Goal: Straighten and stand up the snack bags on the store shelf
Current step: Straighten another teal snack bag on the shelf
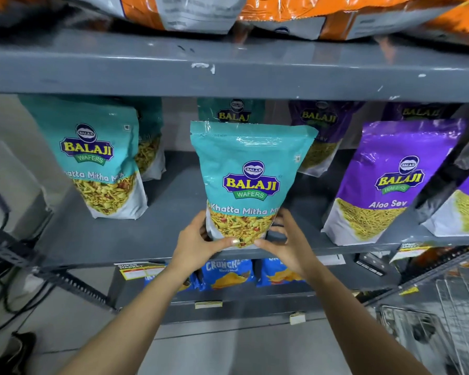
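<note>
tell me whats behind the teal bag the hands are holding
Behind the held teal bag stands another teal bag; only its top with the logo shows. Its lower part is covered, as is anything further back.

A wire basket point(455, 307) is seen at lower right. Well left of the wire basket, black cables point(16, 301) and a dark shoe point(16, 347) are seen on the floor point(228, 353).
</note>
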A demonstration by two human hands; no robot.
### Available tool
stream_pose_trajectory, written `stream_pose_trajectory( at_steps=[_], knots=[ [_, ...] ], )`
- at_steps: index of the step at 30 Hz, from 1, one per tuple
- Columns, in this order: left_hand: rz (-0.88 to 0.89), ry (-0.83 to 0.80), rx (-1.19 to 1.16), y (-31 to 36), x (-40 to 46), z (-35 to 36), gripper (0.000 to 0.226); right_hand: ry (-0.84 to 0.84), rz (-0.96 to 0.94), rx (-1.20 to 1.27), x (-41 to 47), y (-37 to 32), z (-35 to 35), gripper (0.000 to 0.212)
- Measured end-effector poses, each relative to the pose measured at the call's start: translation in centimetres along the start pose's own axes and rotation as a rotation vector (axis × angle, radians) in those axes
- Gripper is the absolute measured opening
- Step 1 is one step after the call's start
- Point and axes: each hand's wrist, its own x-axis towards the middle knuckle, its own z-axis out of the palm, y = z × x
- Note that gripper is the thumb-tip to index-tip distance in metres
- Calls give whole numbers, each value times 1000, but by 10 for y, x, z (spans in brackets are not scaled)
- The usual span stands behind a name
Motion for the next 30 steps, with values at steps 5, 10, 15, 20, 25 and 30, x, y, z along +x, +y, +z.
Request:
stream_pose_trajectory(
  at_steps=[5, 10, 15, 20, 25, 30],
  knots=[
    [23, 307, -88, -8, -26, -27, 41, 429, -102, 203, -38, -12, 20, 38],
    [53, 818, -77, -32, -43, -112, 19, 154, -178, 126, -50, -22, 96, 21],
    [-57, 721, 31, -57, -10, -199, 86, -112, -154, -11, 8, -57, 191, 43],
    [-54, 452, 4, -52, 33, -240, 69, -246, 47, -10, 83, -85, 242, 104],
    [-67, 462, 24, -49, 24, -235, 67, -258, 10, -30, 97, -85, 258, 73],
    [-65, 516, 68, -51, -19, -219, 71, -298, -29, -44, 65, -76, 246, 60]
  ],
)
